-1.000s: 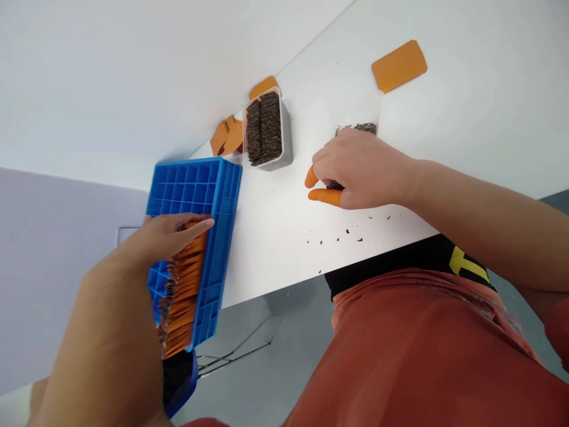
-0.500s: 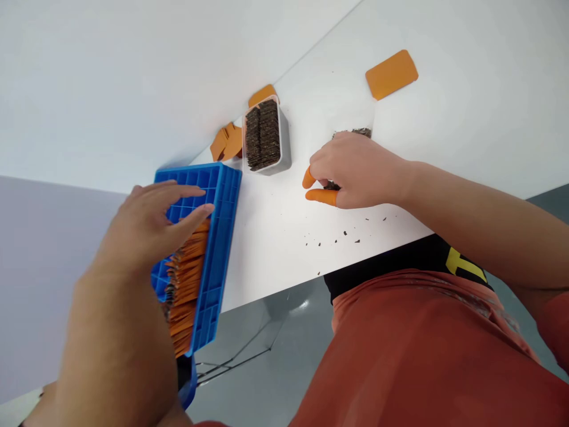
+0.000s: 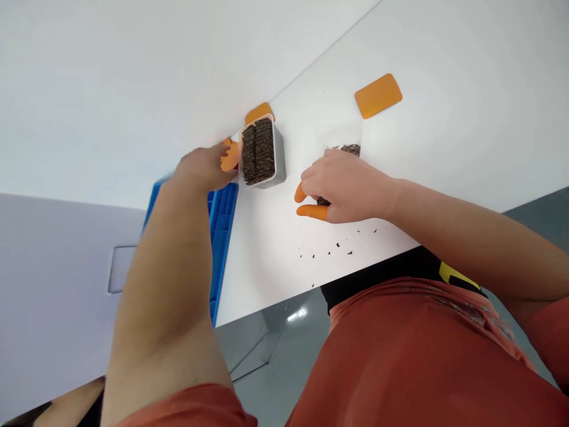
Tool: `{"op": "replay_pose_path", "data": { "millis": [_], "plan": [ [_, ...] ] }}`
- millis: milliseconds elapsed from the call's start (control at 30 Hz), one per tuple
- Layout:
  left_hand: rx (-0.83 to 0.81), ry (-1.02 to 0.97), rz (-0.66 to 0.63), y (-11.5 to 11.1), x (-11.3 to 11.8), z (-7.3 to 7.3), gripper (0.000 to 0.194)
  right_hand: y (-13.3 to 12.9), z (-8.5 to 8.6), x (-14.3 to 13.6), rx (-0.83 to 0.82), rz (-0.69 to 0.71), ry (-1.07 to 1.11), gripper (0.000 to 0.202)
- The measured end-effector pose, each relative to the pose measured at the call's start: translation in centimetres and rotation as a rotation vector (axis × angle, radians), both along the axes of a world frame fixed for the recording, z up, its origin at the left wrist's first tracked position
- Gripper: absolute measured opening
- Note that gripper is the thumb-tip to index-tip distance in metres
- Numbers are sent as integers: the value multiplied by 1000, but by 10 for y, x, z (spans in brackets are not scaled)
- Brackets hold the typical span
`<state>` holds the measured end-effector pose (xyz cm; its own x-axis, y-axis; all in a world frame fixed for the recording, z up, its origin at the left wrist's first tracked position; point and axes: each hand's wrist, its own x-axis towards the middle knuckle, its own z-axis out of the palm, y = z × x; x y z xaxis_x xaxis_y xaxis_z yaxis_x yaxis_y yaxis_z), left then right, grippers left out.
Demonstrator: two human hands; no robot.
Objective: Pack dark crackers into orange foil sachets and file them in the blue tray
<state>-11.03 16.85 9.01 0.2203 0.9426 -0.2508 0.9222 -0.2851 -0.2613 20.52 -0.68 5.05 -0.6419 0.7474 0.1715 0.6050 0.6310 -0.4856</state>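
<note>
1. The left hand (image 3: pixel 202 169) reaches past the blue crate (image 3: pixel 222 237) to the loose orange pieces (image 3: pixel 230 157) beside the tub (image 3: pixel 279 155). Its thumb and fingers are parted, with orange showing between them; I cannot tell whether they touch a piece.
2. The right hand (image 3: pixel 344 185) is palm down over the table (image 3: pixel 275 261). Orange finger covers (image 3: pixel 312 212) sit on its thumb and one finger, whose tips are slightly apart. The other fingers curl under, and I cannot tell whether they pinch anything.
3. Dark flakes (image 3: pixel 351 149) show just beyond the right hand's knuckles, in what looks like a clear holder (image 3: pixel 342 131). More dark material shows between the thumb and the palm. The hand hides the rest.
4. The tub has pale walls and stands between the two hands, nearer the left. Dark strips (image 3: pixel 264 148) are packed upright inside it in two rows.
5. An orange sheet (image 3: pixel 259 112) lies behind the tub, partly hidden by it. An orange card (image 3: pixel 379 96) lies flat on the table, beyond the right hand and well apart from the tub.
6. Small dark crumbs (image 3: pixel 338 245) are scattered between the right hand and the near edge of the table.
7. The blue crate is at the left end of the table, mostly hidden by the left arm; its contents cannot be seen.
8. Part of another person (image 3: pixel 73 406) shows at the lower left corner.
</note>
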Motion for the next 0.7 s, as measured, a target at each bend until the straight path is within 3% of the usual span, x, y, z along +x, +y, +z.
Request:
{"op": "replay_pose_path", "data": {
  "millis": [133, 233, 333, 467, 600, 700],
  "plan": [
    [63, -117, 66, 6, -17, -16, 56, -2, 1, -2, 5, 13, 6, 32],
    [236, -283, 105, 15, -36, -29, 34, -4, 4, -3, 3, 19, -2, 32],
    [438, -495, 159, 30, -55, -37, 38, -5, 5, -3, 10, 26, -14, 33],
    [582, -763, 170, 47, -74, -35, 47, -4, 1, -2, 34, 15, -5, 33],
    [692, -1003, 137, 47, -72, -28, 43, -1, -3, -1, 54, -8, 42, 34],
    [765, -1165, 103, 33, -48, -24, 29, 3, -7, 2, 55, -65, 101, 34]
  ]
}}
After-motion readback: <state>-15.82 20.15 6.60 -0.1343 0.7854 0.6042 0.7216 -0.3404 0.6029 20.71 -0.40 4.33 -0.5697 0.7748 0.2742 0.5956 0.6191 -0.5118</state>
